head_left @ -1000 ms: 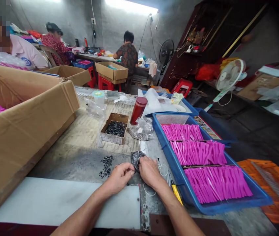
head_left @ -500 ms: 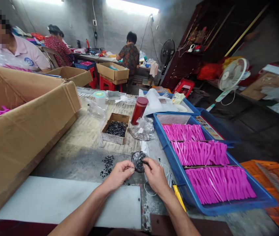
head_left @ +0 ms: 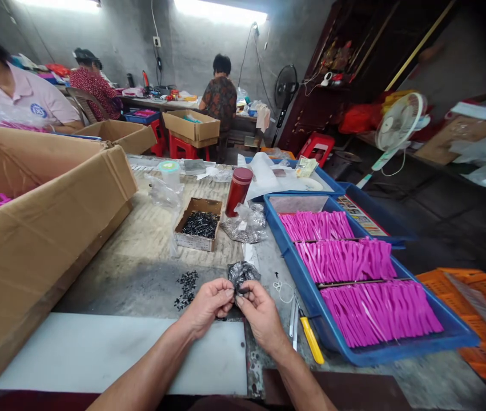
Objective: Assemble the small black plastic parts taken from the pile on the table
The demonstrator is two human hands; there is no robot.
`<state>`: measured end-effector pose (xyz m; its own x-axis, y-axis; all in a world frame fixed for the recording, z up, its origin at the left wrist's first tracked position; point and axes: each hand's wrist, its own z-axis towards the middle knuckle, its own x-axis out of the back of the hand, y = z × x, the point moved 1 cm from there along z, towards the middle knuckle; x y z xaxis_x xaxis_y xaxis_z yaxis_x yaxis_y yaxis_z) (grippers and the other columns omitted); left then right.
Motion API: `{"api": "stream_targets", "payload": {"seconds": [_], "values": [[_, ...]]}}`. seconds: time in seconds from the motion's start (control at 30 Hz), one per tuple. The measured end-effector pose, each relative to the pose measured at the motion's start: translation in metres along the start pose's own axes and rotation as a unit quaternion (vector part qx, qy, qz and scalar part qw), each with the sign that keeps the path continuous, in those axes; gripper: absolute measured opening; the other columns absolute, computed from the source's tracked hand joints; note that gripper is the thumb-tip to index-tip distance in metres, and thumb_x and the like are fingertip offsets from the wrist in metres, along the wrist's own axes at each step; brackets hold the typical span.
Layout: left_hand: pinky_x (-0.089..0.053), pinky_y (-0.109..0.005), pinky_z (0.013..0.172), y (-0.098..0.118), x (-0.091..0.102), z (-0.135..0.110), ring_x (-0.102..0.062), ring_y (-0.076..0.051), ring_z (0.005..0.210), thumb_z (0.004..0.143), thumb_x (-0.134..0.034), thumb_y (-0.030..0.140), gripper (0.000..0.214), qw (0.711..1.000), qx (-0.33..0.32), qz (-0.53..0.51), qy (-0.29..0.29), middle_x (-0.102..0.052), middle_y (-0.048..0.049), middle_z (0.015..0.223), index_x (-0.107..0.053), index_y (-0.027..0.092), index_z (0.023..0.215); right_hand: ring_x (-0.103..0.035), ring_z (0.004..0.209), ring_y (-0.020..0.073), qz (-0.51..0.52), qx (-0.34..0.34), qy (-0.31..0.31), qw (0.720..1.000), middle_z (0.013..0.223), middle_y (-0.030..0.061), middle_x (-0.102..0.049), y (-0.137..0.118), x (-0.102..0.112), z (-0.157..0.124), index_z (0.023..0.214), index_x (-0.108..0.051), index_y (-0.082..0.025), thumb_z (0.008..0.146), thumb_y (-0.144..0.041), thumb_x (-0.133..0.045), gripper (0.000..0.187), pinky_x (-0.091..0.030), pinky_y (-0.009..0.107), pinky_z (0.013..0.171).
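My left hand (head_left: 213, 302) is closed in a pinch at the near edge of a small clear plastic bag (head_left: 241, 270) that looks filled with dark bits. Facing it, my right hand (head_left: 260, 308) pinches too, its thumb and forefinger almost touching the left fingertips. Whatever is between the fingers is too small or hidden to make out. Left of the bag, a loose pile of small black parts (head_left: 187, 288) lies on the table. Farther back stands a little cardboard box (head_left: 195, 242) holding many more black parts.
Right of my hands sits a blue tray (head_left: 288, 257) with rows of magenta strips. A yellow-handled tool (head_left: 311, 341) lies beside it. A white board (head_left: 140, 351) is under my forearms. A large carton (head_left: 54, 228) stands left, a red canister (head_left: 238, 191) behind. Other people sit beyond.
My right fingers have moved from the top of the bag down to my left fingertips. The view has shifted slightly.
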<state>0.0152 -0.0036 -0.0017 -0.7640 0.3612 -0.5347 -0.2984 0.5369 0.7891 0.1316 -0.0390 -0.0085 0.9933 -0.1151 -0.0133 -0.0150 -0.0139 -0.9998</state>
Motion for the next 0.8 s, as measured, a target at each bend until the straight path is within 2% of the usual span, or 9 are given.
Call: {"api": "stream_targets", "payload": {"seconds": [0.23, 0.5, 0.8], "values": [[-0.015, -0.017, 0.039, -0.0034, 0.0024, 0.0002, -0.030, -0.003, 0.042, 0.065, -0.058, 0.028, 0.021, 1.000, -0.008, 0.009, -0.025, -0.040, 0.0051, 0.049, -0.045, 0.012, 0.067, -0.045, 0.055, 0.0097, 0.035, -0.009, -0.004, 0.999, 0.060, -0.0048, -0.045, -0.0038, 0.0010, -0.0005, 0.074, -0.044, -0.019, 0.067, -0.022, -0.051, 0.010, -0.036, 0.021, 0.052], [-0.015, -0.017, 0.040, -0.0032, 0.0022, 0.0003, -0.027, -0.003, 0.041, 0.066, -0.057, 0.031, 0.023, 0.998, -0.017, 0.044, -0.038, -0.037, 0.0070, 0.047, -0.043, 0.014, 0.069, -0.042, 0.054, 0.0076, 0.107, -0.033, -0.020, 0.993, 0.060, -0.0058, -0.044, -0.0048, 0.0011, -0.0002, 0.073, -0.045, -0.019, 0.064, -0.018, -0.053, 0.012, -0.033, 0.019, 0.052], [-0.021, -0.017, 0.044, 0.0024, -0.0015, -0.0014, -0.027, -0.004, 0.046, 0.069, -0.053, 0.029, 0.019, 0.980, -0.103, 0.167, -0.034, -0.033, 0.0069, 0.051, -0.045, 0.013, 0.066, -0.038, 0.049, 0.0062, 0.167, -0.062, -0.022, 0.984, 0.056, -0.0070, -0.043, -0.0033, 0.0046, -0.0007, 0.071, -0.043, -0.019, 0.061, -0.017, -0.055, 0.016, -0.030, 0.018, 0.048]]}}
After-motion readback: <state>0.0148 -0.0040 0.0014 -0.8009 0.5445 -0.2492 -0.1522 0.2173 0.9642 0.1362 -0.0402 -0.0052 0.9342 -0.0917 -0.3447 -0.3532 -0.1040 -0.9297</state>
